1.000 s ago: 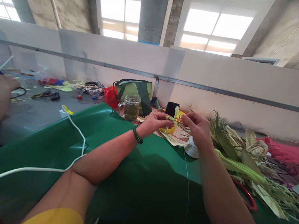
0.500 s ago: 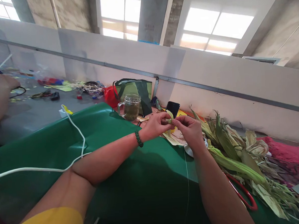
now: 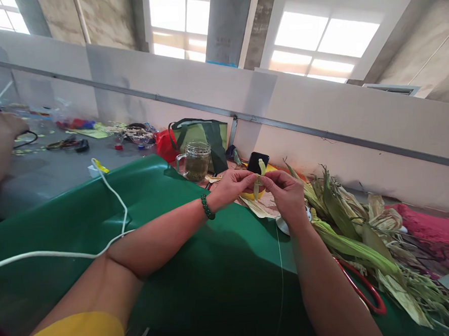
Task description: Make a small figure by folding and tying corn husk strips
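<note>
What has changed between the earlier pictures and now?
The right hand has moved left, toward the left hand; seemingly just apart from the pale green husk strip a second ago, it now pinches it too. The left hand kept its hold. The glass mug, phone and corn husks stayed put.

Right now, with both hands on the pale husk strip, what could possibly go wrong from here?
The thin husk strip, pinched between the left hand and the right hand, might tear if pulled hard. The glass mug stands near the left hand, so a wide swing could knock it. The white cord lies by the left forearm and might catch on it.
</note>
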Available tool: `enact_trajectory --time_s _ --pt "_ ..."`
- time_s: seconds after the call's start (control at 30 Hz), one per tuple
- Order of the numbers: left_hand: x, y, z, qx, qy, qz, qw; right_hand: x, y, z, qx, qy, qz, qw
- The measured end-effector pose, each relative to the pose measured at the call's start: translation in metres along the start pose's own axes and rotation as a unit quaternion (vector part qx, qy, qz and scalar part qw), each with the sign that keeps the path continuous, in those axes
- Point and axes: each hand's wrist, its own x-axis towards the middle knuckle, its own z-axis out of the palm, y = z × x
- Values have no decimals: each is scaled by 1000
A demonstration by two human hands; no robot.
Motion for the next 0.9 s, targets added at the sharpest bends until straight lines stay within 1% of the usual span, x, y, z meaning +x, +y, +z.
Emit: enact_trajectory --time_s 0.27,0.37,0.5,0.6,0.67,0.8,0.9 --pt "1 0 -3 28 16 22 999 0 3 -1 -22 3 -3 1000" --pt "0 1 -1 31 25 26 999 2 3 -4 -28 7 -6 1000" --pt "-1 2 2 37 21 42 998 1 1 -4 -23 12 -19 999" --pt "-2 0 5 32 49 57 997 -2 0 0 -27 16 -31 999" --pt "-3 -1 5 20 60 54 997 -5 0 3 -31 26 -40 998" --pt "-4 -2 4 17 56 31 998 -6 1 5 -38 47 -58 996" --pt "-3 1 1 33 65 35 997 -5 2 3 -21 39 -44 998"
